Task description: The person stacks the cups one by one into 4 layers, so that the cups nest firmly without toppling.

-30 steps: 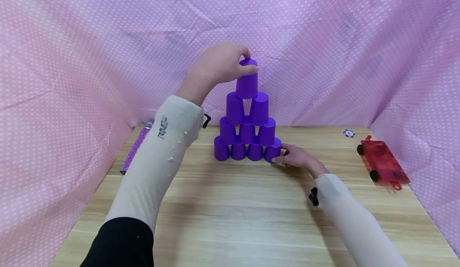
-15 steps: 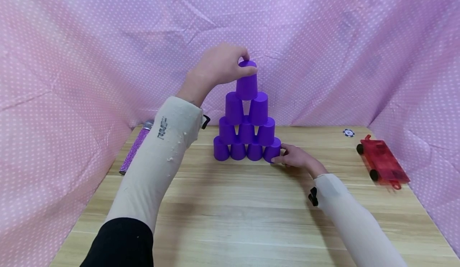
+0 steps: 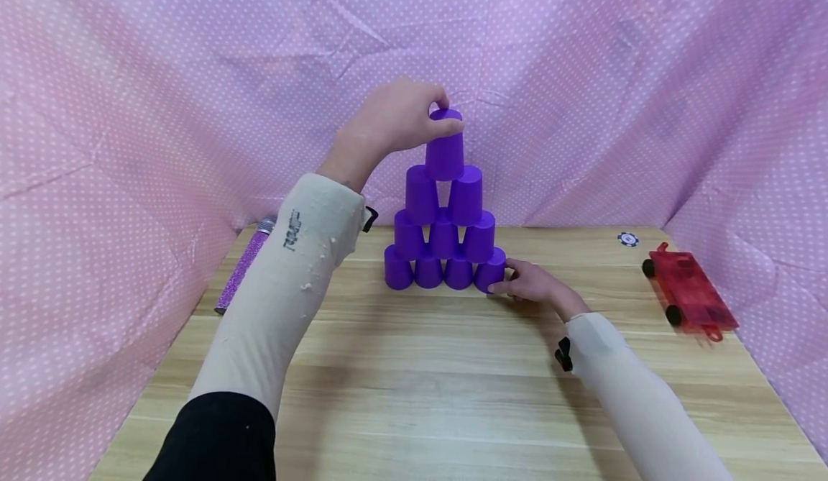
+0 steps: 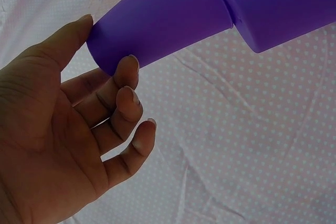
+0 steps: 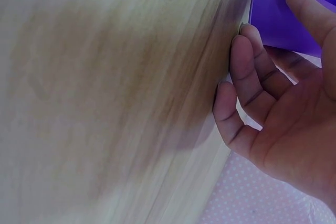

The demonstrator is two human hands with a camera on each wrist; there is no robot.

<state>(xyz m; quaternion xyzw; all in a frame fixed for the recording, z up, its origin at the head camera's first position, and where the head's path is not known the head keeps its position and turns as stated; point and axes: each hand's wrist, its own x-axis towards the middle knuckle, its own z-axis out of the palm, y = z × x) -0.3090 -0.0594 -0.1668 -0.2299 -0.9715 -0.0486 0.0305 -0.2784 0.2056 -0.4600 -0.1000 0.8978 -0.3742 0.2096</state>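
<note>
Purple cups, upside down, form a four-tier pyramid on the table, widest at its bottom row. My left hand (image 3: 401, 114) pinches the closed end of the top cup (image 3: 445, 156) between thumb and fingers. That cup's rim rests at the two cups (image 3: 422, 197) below it; the left wrist view shows the rim meeting one lower cup (image 4: 283, 11). At the right end of the bottom row, my right hand (image 3: 533, 282) has thumb and fingers on either side of the end cup (image 3: 489, 271). In the right wrist view, its other fingers curl near the tabletop beside the cup (image 5: 278, 17).
A glittery purple microphone (image 3: 242, 272) lies at the table's left edge, partly behind my left sleeve. On the right are a red toy cart (image 3: 692, 290) with black wheels and a poker chip (image 3: 627, 239). Pink dotted cloth (image 3: 550, 71) hangs around the wooden table (image 3: 414, 395).
Over the last second the top cup has come down slightly with my left hand. My right hand keeps its place at the bottom end cup.
</note>
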